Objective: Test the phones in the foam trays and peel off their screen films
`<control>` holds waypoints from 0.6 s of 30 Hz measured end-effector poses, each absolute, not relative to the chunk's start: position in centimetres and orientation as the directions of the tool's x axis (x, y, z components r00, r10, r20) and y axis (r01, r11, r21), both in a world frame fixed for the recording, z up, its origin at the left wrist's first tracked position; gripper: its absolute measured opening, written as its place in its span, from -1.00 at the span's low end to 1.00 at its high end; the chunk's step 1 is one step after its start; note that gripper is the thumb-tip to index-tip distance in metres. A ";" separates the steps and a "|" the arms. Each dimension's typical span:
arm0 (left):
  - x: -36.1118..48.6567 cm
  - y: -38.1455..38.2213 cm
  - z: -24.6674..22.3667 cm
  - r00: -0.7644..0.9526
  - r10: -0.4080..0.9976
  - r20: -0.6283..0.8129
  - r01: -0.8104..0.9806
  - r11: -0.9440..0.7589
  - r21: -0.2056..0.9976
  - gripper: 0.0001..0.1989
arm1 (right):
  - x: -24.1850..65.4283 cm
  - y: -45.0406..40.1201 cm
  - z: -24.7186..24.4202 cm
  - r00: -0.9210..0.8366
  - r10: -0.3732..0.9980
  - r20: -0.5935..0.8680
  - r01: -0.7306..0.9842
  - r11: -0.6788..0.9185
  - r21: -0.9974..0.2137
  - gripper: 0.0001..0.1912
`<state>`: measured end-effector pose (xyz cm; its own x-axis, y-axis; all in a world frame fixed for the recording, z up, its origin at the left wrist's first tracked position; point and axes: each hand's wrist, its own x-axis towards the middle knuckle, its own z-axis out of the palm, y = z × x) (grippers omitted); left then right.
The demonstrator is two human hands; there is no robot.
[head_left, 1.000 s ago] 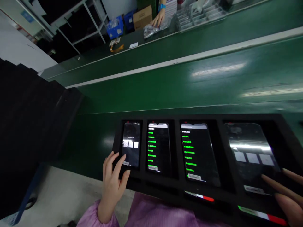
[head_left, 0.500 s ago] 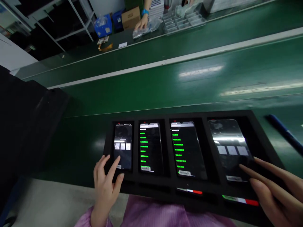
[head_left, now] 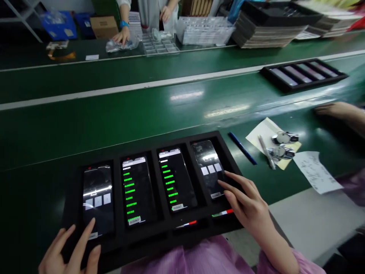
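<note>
A black tray point(head_left: 168, 243) with separate slots lies before me, holding several smartphones. My left hand point(head_left: 72, 251), fingers spread, has its index finger on or just over the lower screen of the leftmost phone point(head_left: 98, 217). The two middle phones, the second from left point(head_left: 142, 198) and the third point(head_left: 182, 186), show green text lists on black. At the rightmost phone point(head_left: 209, 152), my right hand point(head_left: 248, 201) has its fingers apart, one fingertip at the lower screen; contact I cannot tell. Both outer phones show three pale squares. Each phone bears a small label near its bottom.
Right of the tray are a blue pen point(head_left: 242, 148), yellowish paper point(head_left: 258, 129) with metal items, and a handwritten sheet point(head_left: 316, 171). Another phone tray point(head_left: 308, 74) sits on the green belt. A co-worker's hand point(head_left: 336, 111) is at right; another person's hand point(head_left: 122, 36) handles plastic bags across.
The view has swung right, bringing the pen, papers, second tray and a co-worker's arm into sight. Both my hands stay over the outer phones.
</note>
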<state>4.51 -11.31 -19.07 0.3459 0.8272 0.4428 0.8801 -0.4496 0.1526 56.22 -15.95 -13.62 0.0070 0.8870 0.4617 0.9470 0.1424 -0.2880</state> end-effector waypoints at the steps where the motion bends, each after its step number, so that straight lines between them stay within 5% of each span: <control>1: 4.0 -11.2 -19.5 0.343 0.824 0.451 0.875 -0.454 0.165 -0.43 | 56.2 -16.0 -13.6 0.004 0.887 0.462 0.948 0.143 -0.284 -0.74; 8: 3.6 -10.9 -20.2 0.330 0.812 0.481 0.860 -0.468 0.201 -0.45 | 56.1 -15.2 -13.0 -0.005 0.892 0.452 0.946 0.151 -0.287 -0.73; 14: 5.5 -11.1 -17.7 0.360 0.833 0.420 0.882 -0.451 0.139 -0.37 | 55.2 -13.1 -11.7 -0.115 0.916 0.385 0.979 0.171 -0.115 -0.66; 18: 8.6 -11.7 -15.9 0.256 0.878 0.405 0.911 -0.359 0.204 -0.40 | 52.7 -12.0 -10.8 -0.195 0.894 0.404 0.940 0.288 -0.184 -0.62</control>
